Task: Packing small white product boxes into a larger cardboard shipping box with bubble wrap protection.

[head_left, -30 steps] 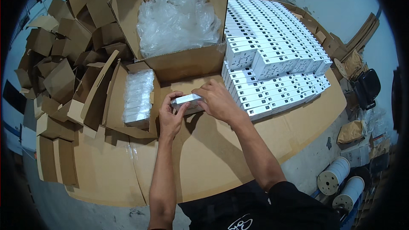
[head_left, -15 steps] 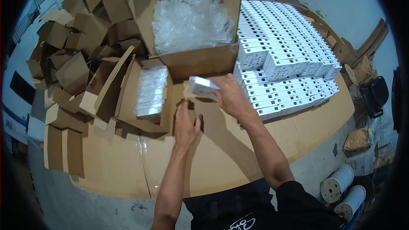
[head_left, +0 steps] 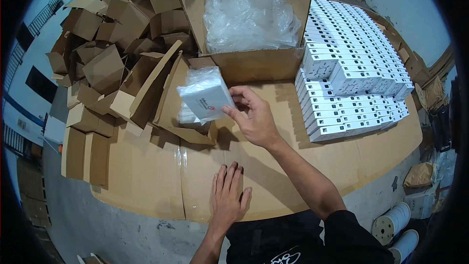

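Note:
Between the thumb and fingers of my right hand (head_left: pixel 256 120) is a thin white flat box (head_left: pixel 207 102) with small print on its face. It is tilted over a small open cardboard carton (head_left: pixel 190 136). Packs in clear plastic wrap (head_left: pixel 185 116) lie in that carton, partly hidden behind the white box. I cannot tell whether the white box touches them. My left hand (head_left: pixel 228 195) rests on the cardboard-covered table (head_left: pixel 205 166) near its front edge, its fingers stretched out and holding nothing.
A large open carton (head_left: pixel 264 63) full of clear plastic bags (head_left: pixel 249 17) stands behind. Stacks of white boxes (head_left: pixel 356 78) fill the right side. Empty cartons (head_left: pixel 105 63) are heaped at the left. Cable spools (head_left: pixel 391 222) stand on the floor at the lower right.
My right hand has carried the white box left to the small carton, turning its printed face into view. My left hand has drawn back from beside the carton toward the table's front edge.

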The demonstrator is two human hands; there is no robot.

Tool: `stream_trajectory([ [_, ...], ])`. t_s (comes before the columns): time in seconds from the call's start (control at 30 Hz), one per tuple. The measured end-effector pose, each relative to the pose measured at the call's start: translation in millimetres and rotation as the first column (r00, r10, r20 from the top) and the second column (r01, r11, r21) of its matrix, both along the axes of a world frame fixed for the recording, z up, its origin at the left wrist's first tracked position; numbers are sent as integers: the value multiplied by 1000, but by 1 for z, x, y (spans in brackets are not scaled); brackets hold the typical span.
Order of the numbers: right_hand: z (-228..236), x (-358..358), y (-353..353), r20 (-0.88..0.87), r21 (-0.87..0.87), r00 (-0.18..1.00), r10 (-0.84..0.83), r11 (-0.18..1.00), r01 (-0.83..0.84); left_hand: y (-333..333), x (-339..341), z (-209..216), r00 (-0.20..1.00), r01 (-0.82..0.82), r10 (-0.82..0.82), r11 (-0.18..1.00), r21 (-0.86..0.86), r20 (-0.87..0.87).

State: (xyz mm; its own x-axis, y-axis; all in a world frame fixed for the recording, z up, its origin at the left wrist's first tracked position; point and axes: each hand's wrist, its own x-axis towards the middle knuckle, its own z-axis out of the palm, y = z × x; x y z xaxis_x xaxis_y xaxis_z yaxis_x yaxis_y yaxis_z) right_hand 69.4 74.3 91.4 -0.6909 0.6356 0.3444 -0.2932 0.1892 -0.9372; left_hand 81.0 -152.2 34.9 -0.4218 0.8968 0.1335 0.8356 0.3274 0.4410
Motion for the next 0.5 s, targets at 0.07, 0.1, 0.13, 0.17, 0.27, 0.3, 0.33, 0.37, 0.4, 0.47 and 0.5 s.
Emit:
stream_trajectory([
  [0.07,-1,-9,-7,-44,2,999,3,1000,-3,-16,6,-3,1000,-13,13,1000,13,-9],
  [0.1,0,-12,-10,-10,22,1000,21,1000,-20,-21,7,-3,999,-25,25,999,27,-20],
  [0.13,4,-12,-12,-9,22,1000,23,999,-23,-23,7,-3,999,-27,28,999,26,-20],
  [0.17,9,-11,-13,42,110,998,38,993,-43,-24,8,-4,999,-41,42,998,46,-15],
  [0.27,21,-13,-17,154,365,988,22,928,-77,-24,8,-5,998,-64,65,994,91,-5],
  [0.3,23,-13,-17,206,520,978,-18,849,-94,-23,8,-5,997,-70,71,991,116,-2],
  [0.33,22,-15,-18,208,523,978,-17,847,-97,-23,8,-5,997,-72,72,990,119,1],
  [0.37,20,-19,-21,189,581,982,-11,808,-103,-22,8,-4,997,-71,71,990,121,4],
  [0.4,20,-22,-24,169,636,986,-3,764,-107,-22,7,-4,998,-70,69,990,123,6],
  [0.47,27,-23,-30,240,672,971,-18,725,-152,-22,7,-5,997,-76,75,989,125,10],
  [0.5,31,-25,-33,306,700,951,-38,686,-198,-22,7,-5,997,-81,80,989,123,12],
])
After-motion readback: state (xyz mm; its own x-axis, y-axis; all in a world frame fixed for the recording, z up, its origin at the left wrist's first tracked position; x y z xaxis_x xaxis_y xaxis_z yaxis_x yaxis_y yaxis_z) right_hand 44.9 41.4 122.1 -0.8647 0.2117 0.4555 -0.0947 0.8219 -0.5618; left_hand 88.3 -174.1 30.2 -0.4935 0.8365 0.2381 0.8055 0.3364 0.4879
